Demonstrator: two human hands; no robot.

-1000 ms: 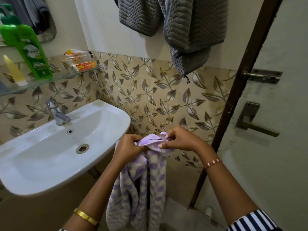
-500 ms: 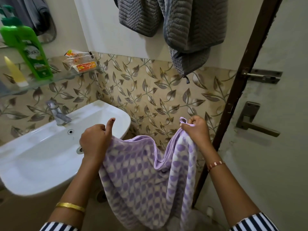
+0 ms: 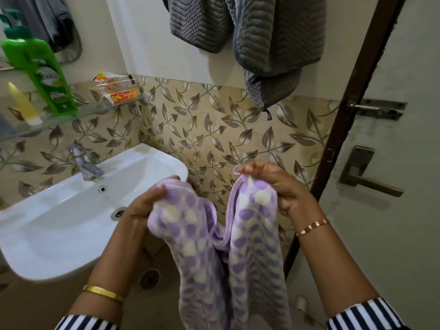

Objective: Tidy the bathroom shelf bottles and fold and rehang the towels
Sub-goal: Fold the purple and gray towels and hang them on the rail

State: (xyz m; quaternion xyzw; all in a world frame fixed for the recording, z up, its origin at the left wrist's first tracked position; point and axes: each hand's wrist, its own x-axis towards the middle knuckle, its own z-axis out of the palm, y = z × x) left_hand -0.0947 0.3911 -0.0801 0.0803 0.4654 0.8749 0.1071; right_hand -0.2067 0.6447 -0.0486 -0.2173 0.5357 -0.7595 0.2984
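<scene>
A lilac towel with purple and cream dots (image 3: 238,258) hangs in front of me, folded lengthwise with a sagging dip between my hands. My left hand (image 3: 145,206) grips its left top corner beside the sink. My right hand (image 3: 273,184) pinches the right top corner, a little higher. Two grey ribbed towels (image 3: 273,36) hang on the wall above. On the glass shelf (image 3: 78,116) at the left stand a green bottle (image 3: 45,75) and a pale yellow tube (image 3: 22,103), with packets (image 3: 116,90) lying at its right end.
A white sink (image 3: 59,222) with a metal tap (image 3: 83,163) sits at the left, close to my left hand. A door with a lever handle (image 3: 366,179) and a bolt (image 3: 378,108) stands at the right. Leaf-patterned tiles cover the wall behind.
The towel went from bunched between both hands to spread wide; now my hands have come back toward each other, folding it lengthwise.
</scene>
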